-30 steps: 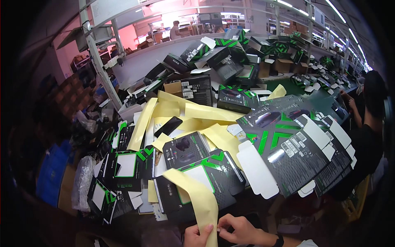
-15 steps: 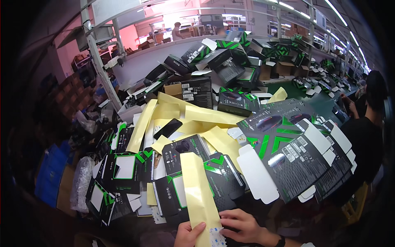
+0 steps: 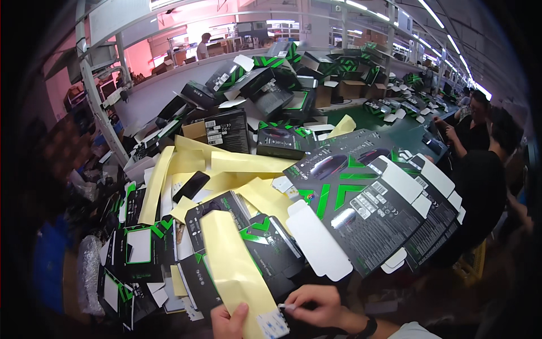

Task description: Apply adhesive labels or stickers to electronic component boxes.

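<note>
My left hand (image 3: 230,321) grips the lower end of a long strip of yellow backing paper (image 3: 231,254), thumb on top. Near that end a white patch with blue print (image 3: 274,324) lies on the strip. At its right edge my right hand (image 3: 316,305) pinches a small white piece (image 3: 287,307), perhaps a sticker; whether it still touches the strip I cannot tell. Beneath the strip lie flat black and green printed cartons (image 3: 271,243). Beyond them a heap of more yellow paper strips (image 3: 248,163) spreads out, with a black phone (image 3: 191,186) on it.
To the right lie overlapping unfolded black cartons with white flaps (image 3: 384,220). Folded black boxes (image 3: 271,93) are piled at the back. A roll of bubble wrap (image 3: 90,274) stands at left by a blue crate (image 3: 49,265). Another person (image 3: 471,130) sits at the right.
The view has swung right, so the scene sits further left. My right fingers, spread over the strip's edge before, now pinch a small white piece beside it. My left hand keeps its grip.
</note>
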`<action>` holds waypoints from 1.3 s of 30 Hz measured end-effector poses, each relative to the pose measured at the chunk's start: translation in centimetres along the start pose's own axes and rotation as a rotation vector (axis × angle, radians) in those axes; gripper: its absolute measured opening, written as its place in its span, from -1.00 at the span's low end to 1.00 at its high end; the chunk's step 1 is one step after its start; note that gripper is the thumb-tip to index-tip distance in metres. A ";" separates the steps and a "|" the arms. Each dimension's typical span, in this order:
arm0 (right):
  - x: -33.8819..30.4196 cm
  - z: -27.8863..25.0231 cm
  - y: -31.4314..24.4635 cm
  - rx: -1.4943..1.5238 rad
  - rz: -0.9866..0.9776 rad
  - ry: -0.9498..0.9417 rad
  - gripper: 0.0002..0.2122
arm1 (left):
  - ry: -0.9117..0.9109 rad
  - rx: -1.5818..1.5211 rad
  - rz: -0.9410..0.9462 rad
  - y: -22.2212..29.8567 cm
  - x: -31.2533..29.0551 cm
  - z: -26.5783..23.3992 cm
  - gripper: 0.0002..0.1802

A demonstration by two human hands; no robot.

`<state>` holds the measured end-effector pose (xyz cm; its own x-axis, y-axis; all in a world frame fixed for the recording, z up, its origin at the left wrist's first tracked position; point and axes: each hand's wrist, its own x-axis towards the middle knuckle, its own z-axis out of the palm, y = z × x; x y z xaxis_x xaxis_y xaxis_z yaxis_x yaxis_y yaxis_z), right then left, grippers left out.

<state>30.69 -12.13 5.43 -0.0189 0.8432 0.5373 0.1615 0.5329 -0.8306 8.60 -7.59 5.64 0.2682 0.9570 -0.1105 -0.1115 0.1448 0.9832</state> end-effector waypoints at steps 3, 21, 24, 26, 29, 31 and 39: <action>-1.1 0.5 2.1 0.142 0.343 0.313 -0.90 | 0.112 0.062 0.140 -1.6 2.5 -1.4 -0.76; -1.6 2.3 6.5 -0.082 0.449 0.520 -0.85 | 0.206 0.130 0.175 -3.6 4.2 -2.5 -0.73; -1.0 2.4 8.0 0.143 0.283 0.645 -0.77 | 0.197 0.127 0.174 -3.7 4.3 -2.3 -0.73; -0.6 1.8 8.2 0.116 0.248 0.578 -0.65 | 0.198 0.121 0.186 -3.7 4.3 -2.0 -0.73; 0.2 2.0 7.7 -0.038 0.179 0.593 -0.63 | 0.204 0.140 0.209 -3.7 4.1 -2.3 -0.73; 0.6 2.1 7.7 -0.035 0.158 0.616 -0.69 | 0.208 0.135 0.200 -3.8 4.1 -2.3 -0.74; 0.9 2.0 8.0 -0.272 0.154 0.543 -0.66 | 0.209 0.140 0.205 -3.8 4.3 -2.1 -0.74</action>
<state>30.00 -7.01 -1.03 0.5174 0.7143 0.4712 0.3688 0.3107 -0.8760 8.19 -3.50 1.12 0.0494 0.9957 0.0786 -0.0064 -0.0783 0.9969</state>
